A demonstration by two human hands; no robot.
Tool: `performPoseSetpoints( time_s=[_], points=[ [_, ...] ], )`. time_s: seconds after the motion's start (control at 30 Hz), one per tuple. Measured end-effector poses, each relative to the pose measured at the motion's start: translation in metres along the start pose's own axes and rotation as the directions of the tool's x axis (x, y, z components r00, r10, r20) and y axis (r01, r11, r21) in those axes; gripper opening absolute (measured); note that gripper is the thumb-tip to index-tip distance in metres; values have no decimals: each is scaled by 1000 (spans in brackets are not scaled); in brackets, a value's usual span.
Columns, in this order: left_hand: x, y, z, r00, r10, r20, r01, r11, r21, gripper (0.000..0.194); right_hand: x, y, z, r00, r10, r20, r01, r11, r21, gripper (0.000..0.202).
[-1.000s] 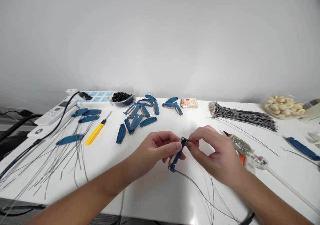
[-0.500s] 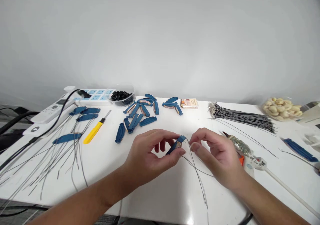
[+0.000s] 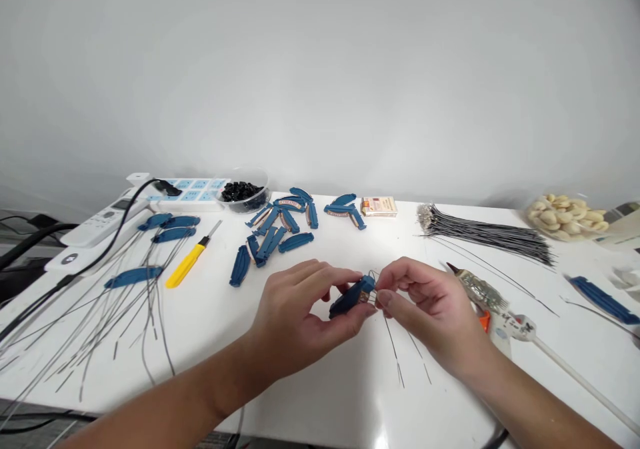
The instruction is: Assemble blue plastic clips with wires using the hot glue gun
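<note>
My left hand [image 3: 300,309] grips a curved blue plastic piece [image 3: 345,300] between thumb and fingers, its narrow end tilted up toward the right. At that end, my right hand [image 3: 435,309] pinches thin dark wires [image 3: 393,344], whose loose ends hang down over the table. Fingertips hide where the wires meet the piece. Behind my hands lies a scattered group of similar blue pieces [image 3: 297,242]. More blue pieces with long wires attached [image 3: 134,276] lie on the left.
On the left are a yellow-handled screwdriver [image 3: 187,266] and a power strip [image 3: 200,196]. A clear bowl of small black parts [image 3: 243,194] stands behind. Rightward lie a wire bundle [image 3: 493,234], a small box [image 3: 379,206], a glue gun [image 3: 517,326] and a container of pale pieces [image 3: 565,219].
The blue piece has turned slightly in my left hand and sits a little lower. The hanging wires have spread apart, and my right fingers have moved closer to the piece's end.
</note>
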State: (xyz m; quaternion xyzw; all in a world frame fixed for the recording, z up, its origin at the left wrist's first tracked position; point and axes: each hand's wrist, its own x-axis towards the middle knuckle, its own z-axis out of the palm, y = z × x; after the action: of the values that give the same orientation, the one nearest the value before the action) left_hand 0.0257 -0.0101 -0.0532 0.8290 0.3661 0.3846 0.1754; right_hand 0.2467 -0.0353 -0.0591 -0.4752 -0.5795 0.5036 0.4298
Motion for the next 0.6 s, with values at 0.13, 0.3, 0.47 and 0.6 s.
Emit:
performPoseSetpoints(
  time_s=[0.13,0.3,0.47,0.6],
  points=[
    [-1,1,0,1000,5,-4,-5,1000,14,30,0,-5,2,999,40,-5,-40,999,-4,8],
    [-1,0,0,1000,29,4,-29,999,41,29,0,-6,3,998,66,2,-66,998,-7,7],
    [-1,-1,3,997,69,-33,-68,997,36,25,0,-2,1,997,73,7,-73,997,-20,9],
    [-1,-1,6,989,107,-98,-107,994,9,24,0,-1,0,998,56,6,-56,997,-44,10]
  ],
)
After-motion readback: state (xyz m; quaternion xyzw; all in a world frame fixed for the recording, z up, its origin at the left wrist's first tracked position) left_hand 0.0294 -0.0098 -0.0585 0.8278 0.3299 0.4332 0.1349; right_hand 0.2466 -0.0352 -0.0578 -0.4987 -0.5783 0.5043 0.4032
